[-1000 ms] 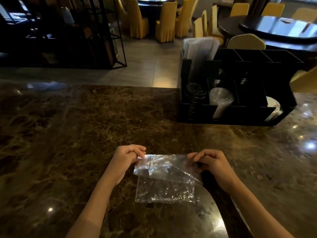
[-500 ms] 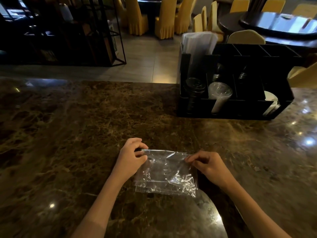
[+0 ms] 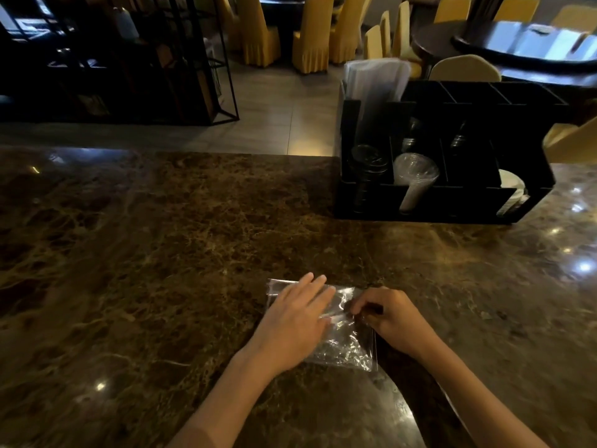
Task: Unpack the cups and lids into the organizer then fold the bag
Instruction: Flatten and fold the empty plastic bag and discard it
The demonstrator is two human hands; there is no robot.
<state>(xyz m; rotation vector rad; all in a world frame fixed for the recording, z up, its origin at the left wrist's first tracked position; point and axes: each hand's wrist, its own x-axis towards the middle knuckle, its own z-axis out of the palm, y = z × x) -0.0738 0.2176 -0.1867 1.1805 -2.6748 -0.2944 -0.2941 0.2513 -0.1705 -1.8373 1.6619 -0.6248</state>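
A clear plastic bag (image 3: pixel 347 342) lay flat on the brown marble counter (image 3: pixel 161 253), close to the near edge, empty and already doubled over. I read this as the folding step, with unpacking done. My left hand (image 3: pixel 297 321) rested palm down on the bag's left half, fingers straight and spread, gripping nothing; I judged it was there to press the slippery film flat so the fold would stay. My right hand (image 3: pixel 392 318) sat at the bag's right edge, fingertips curled and pinching a crease of plastic, probably to start the next fold. Well beyond, to the right, stood the black organizer (image 3: pixel 452 205). Its front compartments held a stack of dark lids (image 3: pixel 370 160) and, beside it, clear cups (image 3: pixel 415 174) lying tilted, rim toward me.
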